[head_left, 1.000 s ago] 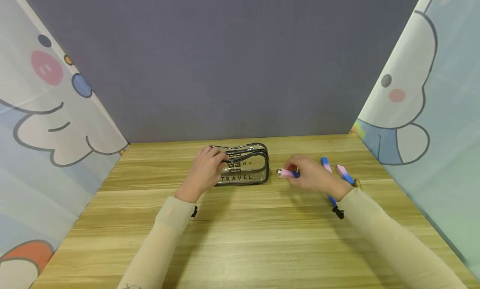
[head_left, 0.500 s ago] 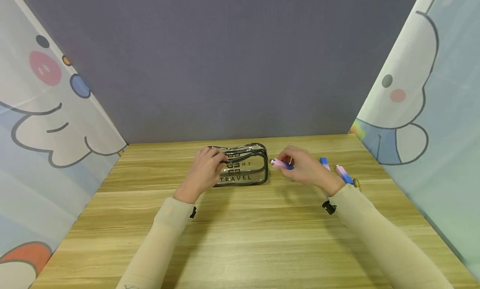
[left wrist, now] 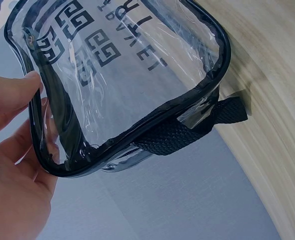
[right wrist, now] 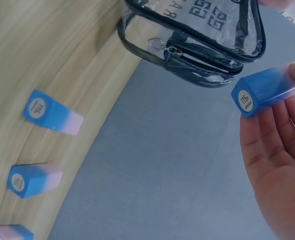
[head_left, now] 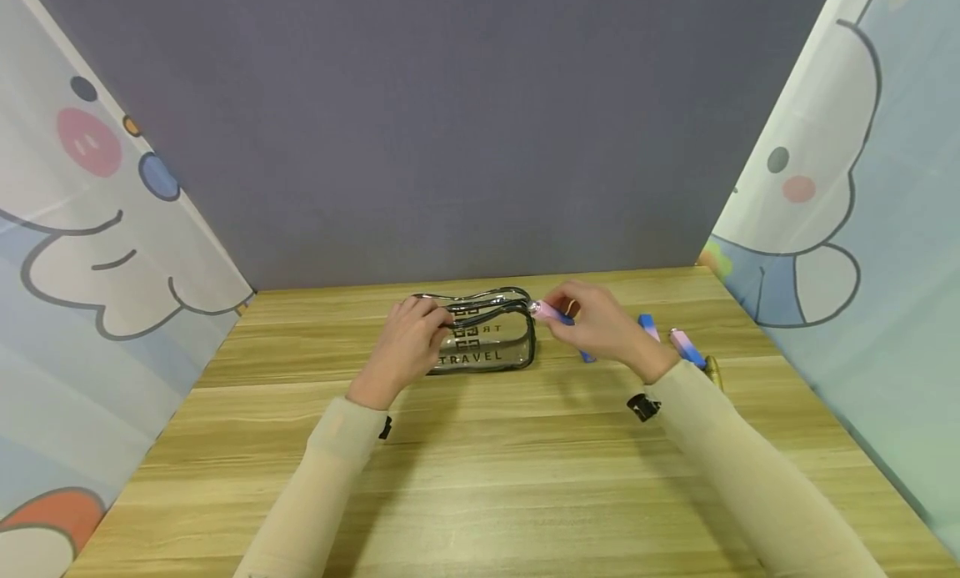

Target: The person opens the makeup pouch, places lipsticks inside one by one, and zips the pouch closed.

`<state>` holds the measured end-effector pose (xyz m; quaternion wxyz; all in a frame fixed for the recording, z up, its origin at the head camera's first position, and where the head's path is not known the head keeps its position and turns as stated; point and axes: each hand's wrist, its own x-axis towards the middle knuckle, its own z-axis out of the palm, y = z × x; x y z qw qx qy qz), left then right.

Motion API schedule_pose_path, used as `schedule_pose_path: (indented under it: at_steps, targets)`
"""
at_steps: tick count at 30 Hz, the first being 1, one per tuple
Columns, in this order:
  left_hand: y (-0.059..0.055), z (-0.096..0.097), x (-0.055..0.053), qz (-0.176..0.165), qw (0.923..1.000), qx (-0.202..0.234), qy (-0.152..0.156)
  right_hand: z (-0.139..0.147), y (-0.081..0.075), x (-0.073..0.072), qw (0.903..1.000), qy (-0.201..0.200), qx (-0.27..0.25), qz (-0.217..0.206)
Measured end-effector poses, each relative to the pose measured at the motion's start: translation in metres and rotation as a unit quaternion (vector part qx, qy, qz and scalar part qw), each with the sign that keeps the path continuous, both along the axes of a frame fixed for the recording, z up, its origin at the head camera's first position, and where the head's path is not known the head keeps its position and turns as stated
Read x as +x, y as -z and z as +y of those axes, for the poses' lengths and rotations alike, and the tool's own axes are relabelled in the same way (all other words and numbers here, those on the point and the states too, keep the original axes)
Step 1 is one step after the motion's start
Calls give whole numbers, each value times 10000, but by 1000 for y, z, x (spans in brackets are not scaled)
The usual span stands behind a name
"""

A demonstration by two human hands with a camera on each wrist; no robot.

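A clear pouch with black piping and the word TRAVEL stands near the back of the table. My left hand pinches its upper left edge; in the left wrist view the thumb lies on one side of the black piping, fingers on the other. Between the thumb and fingers of my right hand is a pink-and-blue lipstick, its silver end right at the pouch's upper right corner. The right wrist view shows its round label and the pouch's zipper with a heart-shaped pull.
Several more pink-and-blue lipsticks lie on the right of the wooden table, among them a lipstick beside a gold-coloured object. A grey panel rises behind, with cartoon-printed curtains at both sides.
My right hand has carried the lipstick left and away from me, up to the pouch's top corner. The left hand and the pouch have hardly moved.
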<state>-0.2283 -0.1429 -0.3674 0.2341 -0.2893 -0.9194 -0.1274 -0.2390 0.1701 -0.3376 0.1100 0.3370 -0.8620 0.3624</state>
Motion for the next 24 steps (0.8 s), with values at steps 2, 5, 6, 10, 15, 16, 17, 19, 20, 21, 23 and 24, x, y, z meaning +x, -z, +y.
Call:
schedule_pose_path:
  at_steps: [2, 5, 6, 10, 15, 16, 17, 19, 20, 21, 23, 24]
  targets:
    - [1, 0, 0, 55, 10000, 4, 1, -1, -1, 0, 10000, 50, -14, -27]
    - [1, 0, 1, 98, 10000, 8, -4, -4, -3, -1, 9998, 130, -134, -30]
    - [1, 0, 1, 82, 10000, 10, -8, -5, -4, -2, 9997, 148, -180, -24]
    - [1, 0, 1, 52, 10000, 24, -4, -10, -9, -2, 9992, 205, -354, -19]
    - [1, 1, 1, 83, 10000, 37, 29, -16, -17, -3, 9983, 226, -538, 5]
    - [1, 1, 1, 103, 9999, 34, 30, -17, -18, -3, 9981, 229, -571, 26]
    - [1, 1, 1, 116, 9999, 37, 34, -18, -20, -3, 9980, 237, -591, 44]
    - [1, 1, 1, 140, 9999, 53, 39, -20, -21, -4, 9979, 253, -590, 52]
    - [1, 1, 1, 149, 9999, 56, 40, -21, -22, -4, 9980, 263, -573, 50]
    - [1, 1, 1, 155, 9999, 61, 43, -22, -22, -4, 9981, 266, -557, 47]
    - [0, 1, 2, 161, 9998, 64, 55, -24, -24, -5, 9982, 233, -556, 50]
    - [0, 1, 2, 162, 9998, 62, 63, -25, -25, -5, 9982, 209, -563, 52]
